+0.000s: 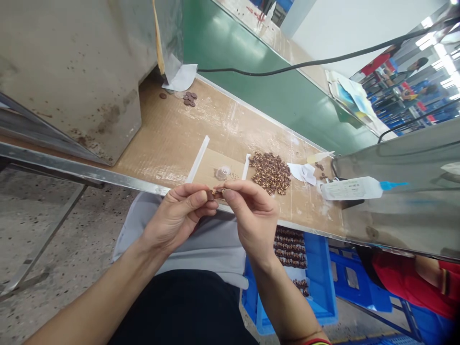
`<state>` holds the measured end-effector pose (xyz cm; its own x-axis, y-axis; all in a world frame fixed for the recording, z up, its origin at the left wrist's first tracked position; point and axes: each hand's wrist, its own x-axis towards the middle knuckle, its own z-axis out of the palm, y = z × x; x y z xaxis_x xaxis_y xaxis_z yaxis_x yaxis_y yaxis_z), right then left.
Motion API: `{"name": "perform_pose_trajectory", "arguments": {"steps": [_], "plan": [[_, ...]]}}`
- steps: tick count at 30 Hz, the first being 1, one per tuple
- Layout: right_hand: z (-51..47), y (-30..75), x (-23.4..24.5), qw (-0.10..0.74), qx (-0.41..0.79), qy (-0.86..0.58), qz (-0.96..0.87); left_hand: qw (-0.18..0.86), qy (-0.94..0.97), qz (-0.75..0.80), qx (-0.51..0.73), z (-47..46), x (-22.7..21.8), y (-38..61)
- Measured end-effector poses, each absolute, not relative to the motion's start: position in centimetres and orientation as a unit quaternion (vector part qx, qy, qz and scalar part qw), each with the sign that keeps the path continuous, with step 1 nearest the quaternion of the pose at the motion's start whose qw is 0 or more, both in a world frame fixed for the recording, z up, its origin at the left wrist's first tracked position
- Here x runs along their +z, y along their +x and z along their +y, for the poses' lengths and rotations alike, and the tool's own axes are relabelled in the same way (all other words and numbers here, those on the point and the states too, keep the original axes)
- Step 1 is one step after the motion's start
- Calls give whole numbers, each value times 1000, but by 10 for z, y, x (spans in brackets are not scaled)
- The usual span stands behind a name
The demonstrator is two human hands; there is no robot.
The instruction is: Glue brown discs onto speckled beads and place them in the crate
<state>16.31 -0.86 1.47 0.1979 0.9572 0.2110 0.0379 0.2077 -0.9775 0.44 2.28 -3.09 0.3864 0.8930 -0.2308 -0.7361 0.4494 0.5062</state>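
Observation:
A small brown-and-gold piece (215,192) is pinched between the fingertips of both hands, over the table's front edge. My left hand (181,211) grips it from the left with thumb and fingers. From the other side my right hand (256,215) pinches it, thumb against forefinger. The fingers cover much of the piece, so its exact kind is unclear. Just beyond the hands, a small clear dish (223,172) stands on a cardboard patch, with tiny bits scattered beside it. To the right lies a heap of brown-and-gold pieces (271,173).
Brown discs (189,99) lie at the back left, near a metal housing (72,72). On the right are a white bottle with a blue tip (352,188) and crumpled white paper (302,173). A blue crate (318,273) holding rows of brown pieces stands below the table; a red-clothed person (406,273) is nearby.

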Motion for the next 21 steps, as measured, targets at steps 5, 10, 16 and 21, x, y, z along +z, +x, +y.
{"name": "perform_pose_trajectory", "arguments": {"steps": [5,10,16,21], "plan": [[-9,162,16,589,367,-498,-520,817,160,245,496,23,-29,4],[-10,163,14,590,300,-484,-572,815,155,256,497,20,-23,4],[-9,167,12,590,206,-449,-639,812,151,282,489,14,-12,2],[-11,171,15,579,211,-455,-643,810,172,293,478,13,-8,-2]]}}
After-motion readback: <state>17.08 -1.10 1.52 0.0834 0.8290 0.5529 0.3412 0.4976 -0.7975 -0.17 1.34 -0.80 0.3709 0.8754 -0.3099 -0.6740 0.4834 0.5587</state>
